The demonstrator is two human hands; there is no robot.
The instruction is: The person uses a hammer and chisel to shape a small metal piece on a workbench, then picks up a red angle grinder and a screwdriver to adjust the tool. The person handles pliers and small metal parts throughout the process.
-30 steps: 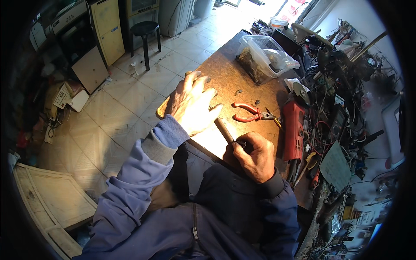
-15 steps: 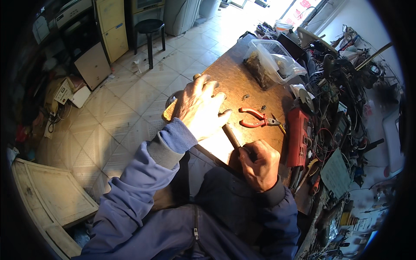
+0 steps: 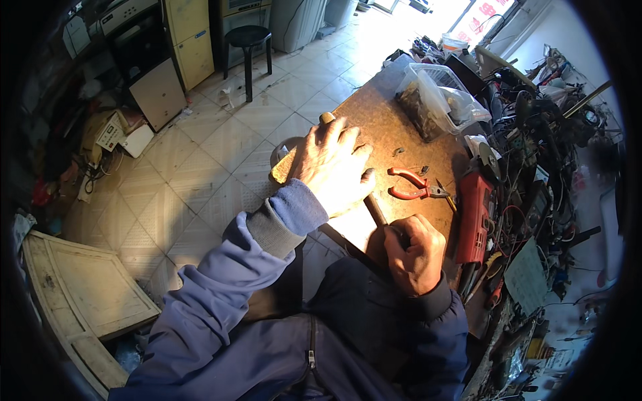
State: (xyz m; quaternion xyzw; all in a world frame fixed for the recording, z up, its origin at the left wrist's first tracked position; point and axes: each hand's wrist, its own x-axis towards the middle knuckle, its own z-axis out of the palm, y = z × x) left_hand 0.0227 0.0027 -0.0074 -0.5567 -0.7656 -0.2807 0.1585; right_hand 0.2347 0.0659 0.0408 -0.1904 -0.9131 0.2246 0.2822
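Observation:
A thin brown wooden stick [image 3: 376, 210] lies slantwise over the near left edge of the workbench. My left hand [image 3: 334, 166] rests on top of its middle, fingers bent over it and thumb to the right. Past those fingers pokes the stick's rounded far end. My right hand [image 3: 417, 254] is closed in a fist round the near end, which it hides. Under my left hand, a yellowish rough block [image 3: 282, 167] shows at the bench edge; most of it is covered. Red-handled pliers [image 3: 416, 185] lie with jaws apart, right of my left thumb.
Two small dark bits [image 3: 398, 152] lie beyond the pliers. A clear plastic box [image 3: 435, 100] holds bagged material at the far end of the bench. Along the right side are a red case [image 3: 473, 217] and heaped tools and cables. A black stool [image 3: 248, 37] stands on the tiled floor.
The whole scene has slid a little to the right in the view. Both hands keep nearly the same places on the stick and bench.

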